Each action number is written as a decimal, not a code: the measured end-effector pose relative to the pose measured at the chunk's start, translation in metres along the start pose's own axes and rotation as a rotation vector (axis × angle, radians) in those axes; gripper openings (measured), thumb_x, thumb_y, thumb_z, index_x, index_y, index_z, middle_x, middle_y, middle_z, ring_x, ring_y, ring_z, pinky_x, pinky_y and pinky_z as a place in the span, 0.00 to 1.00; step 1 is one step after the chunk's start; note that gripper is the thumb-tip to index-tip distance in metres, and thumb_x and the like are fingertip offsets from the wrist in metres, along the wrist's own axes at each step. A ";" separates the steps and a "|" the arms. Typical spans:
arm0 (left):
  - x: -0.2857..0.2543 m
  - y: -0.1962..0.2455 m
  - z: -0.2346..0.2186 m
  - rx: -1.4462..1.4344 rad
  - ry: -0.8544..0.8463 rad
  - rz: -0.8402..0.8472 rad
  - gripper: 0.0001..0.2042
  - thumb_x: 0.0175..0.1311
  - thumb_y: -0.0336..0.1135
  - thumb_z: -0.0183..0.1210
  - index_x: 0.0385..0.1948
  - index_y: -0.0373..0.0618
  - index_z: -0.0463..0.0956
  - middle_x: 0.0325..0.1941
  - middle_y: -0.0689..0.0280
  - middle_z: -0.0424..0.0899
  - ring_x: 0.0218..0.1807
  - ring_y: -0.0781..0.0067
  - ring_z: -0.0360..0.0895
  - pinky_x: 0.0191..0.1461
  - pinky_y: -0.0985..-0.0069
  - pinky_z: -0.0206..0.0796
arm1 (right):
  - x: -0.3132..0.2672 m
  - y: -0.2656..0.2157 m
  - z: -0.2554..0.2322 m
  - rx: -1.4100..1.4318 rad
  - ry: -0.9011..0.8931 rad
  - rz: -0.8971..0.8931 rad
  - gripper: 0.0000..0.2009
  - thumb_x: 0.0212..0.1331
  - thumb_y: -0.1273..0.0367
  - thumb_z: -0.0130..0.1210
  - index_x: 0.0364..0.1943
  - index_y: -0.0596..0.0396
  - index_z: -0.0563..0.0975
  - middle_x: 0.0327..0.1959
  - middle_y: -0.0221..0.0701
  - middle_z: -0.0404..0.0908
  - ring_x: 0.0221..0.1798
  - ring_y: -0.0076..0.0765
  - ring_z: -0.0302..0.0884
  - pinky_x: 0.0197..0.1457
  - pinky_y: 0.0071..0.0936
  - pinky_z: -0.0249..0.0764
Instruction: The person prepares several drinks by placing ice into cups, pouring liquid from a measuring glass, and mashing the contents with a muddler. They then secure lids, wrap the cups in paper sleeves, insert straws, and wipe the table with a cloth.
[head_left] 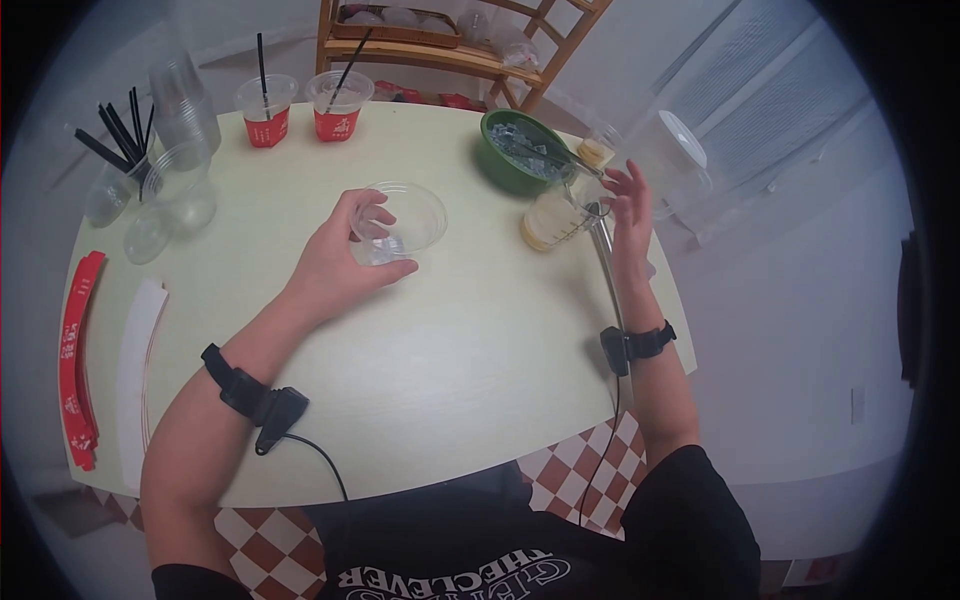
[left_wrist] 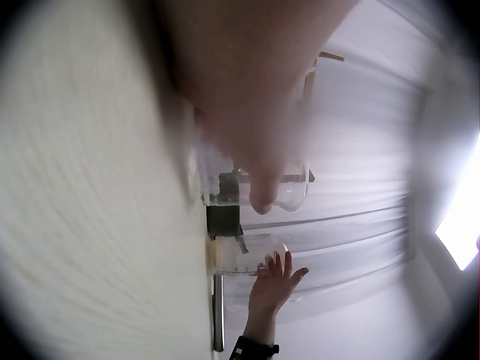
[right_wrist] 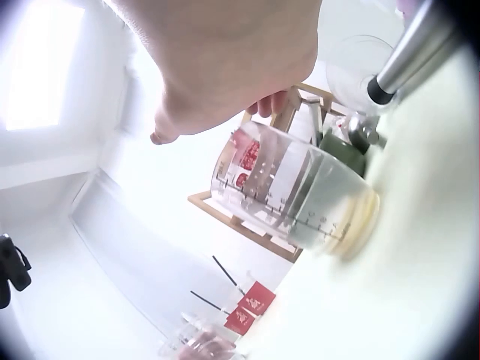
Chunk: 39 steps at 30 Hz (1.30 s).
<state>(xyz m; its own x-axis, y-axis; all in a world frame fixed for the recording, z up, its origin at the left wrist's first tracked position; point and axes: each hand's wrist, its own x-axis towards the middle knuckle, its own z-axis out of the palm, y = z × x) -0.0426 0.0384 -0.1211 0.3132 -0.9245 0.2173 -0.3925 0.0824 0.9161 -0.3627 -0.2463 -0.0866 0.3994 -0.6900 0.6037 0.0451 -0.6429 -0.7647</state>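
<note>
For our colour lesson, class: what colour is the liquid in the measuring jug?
The liquid is pale yellow, showing best in the right wrist view.

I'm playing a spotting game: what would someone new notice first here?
Probably the two red-banded cups with black straws, bright against the pale table on its far side, left of the middle. Next might come the green bowl at the far right. The left hand curving around a clear cup near the middle could catch the eye too.
</note>
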 end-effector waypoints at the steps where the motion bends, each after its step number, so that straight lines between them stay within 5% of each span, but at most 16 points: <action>1: 0.000 0.000 0.000 -0.007 -0.004 0.004 0.42 0.56 0.33 0.81 0.70 0.41 0.64 0.62 0.58 0.81 0.63 0.61 0.82 0.71 0.63 0.72 | -0.010 0.000 0.008 -0.005 -0.034 0.017 0.40 0.74 0.59 0.65 0.83 0.56 0.58 0.69 0.40 0.76 0.66 0.36 0.76 0.64 0.33 0.76; 2: 0.000 0.000 0.000 -0.013 -0.009 0.009 0.42 0.55 0.33 0.82 0.70 0.41 0.64 0.62 0.58 0.81 0.64 0.61 0.81 0.71 0.63 0.72 | -0.016 -0.002 0.013 0.041 -0.101 0.104 0.47 0.69 0.63 0.71 0.84 0.55 0.51 0.72 0.42 0.73 0.72 0.39 0.72 0.69 0.35 0.77; 5: 0.000 -0.005 0.002 -0.022 0.001 0.046 0.41 0.54 0.42 0.81 0.69 0.44 0.67 0.61 0.59 0.83 0.61 0.63 0.83 0.68 0.65 0.72 | -0.022 0.011 0.025 -0.044 -0.161 0.186 0.48 0.65 0.68 0.73 0.83 0.55 0.52 0.73 0.43 0.72 0.75 0.42 0.71 0.72 0.38 0.76; 7: -0.001 0.001 0.001 -0.025 -0.020 0.035 0.42 0.54 0.37 0.82 0.70 0.43 0.66 0.62 0.58 0.82 0.63 0.63 0.82 0.70 0.65 0.72 | -0.021 0.008 0.032 0.069 -0.133 0.263 0.46 0.61 0.71 0.75 0.81 0.55 0.57 0.73 0.43 0.71 0.77 0.45 0.71 0.74 0.40 0.75; 12: 0.000 0.001 -0.002 -0.006 -0.040 0.022 0.44 0.53 0.33 0.83 0.72 0.41 0.65 0.64 0.57 0.82 0.65 0.63 0.81 0.73 0.65 0.72 | -0.014 0.001 0.045 0.074 -0.163 0.026 0.41 0.58 0.75 0.74 0.75 0.54 0.62 0.71 0.41 0.72 0.74 0.46 0.73 0.77 0.44 0.73; 21: -0.001 0.002 -0.003 -0.028 -0.068 0.046 0.44 0.53 0.33 0.83 0.72 0.40 0.65 0.65 0.57 0.82 0.66 0.63 0.81 0.73 0.65 0.72 | -0.009 -0.093 0.080 -0.184 -0.411 -0.083 0.49 0.47 0.70 0.77 0.76 0.49 0.61 0.66 0.37 0.75 0.69 0.44 0.76 0.77 0.45 0.72; 24: -0.001 0.001 -0.002 -0.032 -0.077 0.061 0.44 0.53 0.33 0.83 0.72 0.40 0.65 0.65 0.57 0.82 0.66 0.64 0.81 0.73 0.66 0.72 | -0.005 -0.104 0.091 -0.277 -0.493 -0.238 0.50 0.47 0.69 0.78 0.77 0.48 0.61 0.65 0.36 0.75 0.67 0.43 0.77 0.76 0.45 0.73; 31: 0.000 -0.001 -0.002 -0.040 -0.083 0.097 0.43 0.53 0.32 0.83 0.71 0.40 0.65 0.65 0.56 0.82 0.65 0.64 0.81 0.73 0.66 0.72 | -0.001 -0.125 0.114 -0.355 -0.601 -0.248 0.47 0.46 0.66 0.78 0.75 0.49 0.65 0.65 0.36 0.76 0.67 0.42 0.78 0.74 0.41 0.74; 39: 0.000 -0.004 -0.001 -0.040 -0.082 0.103 0.44 0.53 0.34 0.83 0.71 0.40 0.65 0.65 0.55 0.82 0.65 0.62 0.82 0.72 0.64 0.72 | 0.013 -0.135 0.124 -0.580 -0.659 -0.500 0.46 0.43 0.67 0.78 0.72 0.48 0.68 0.64 0.37 0.79 0.66 0.50 0.78 0.70 0.45 0.74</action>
<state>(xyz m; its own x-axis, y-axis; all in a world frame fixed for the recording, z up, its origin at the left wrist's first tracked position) -0.0401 0.0381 -0.1242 0.2009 -0.9375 0.2841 -0.3834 0.1916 0.9035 -0.2500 -0.1272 -0.0040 0.8906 -0.0883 0.4462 -0.0360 -0.9916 -0.1243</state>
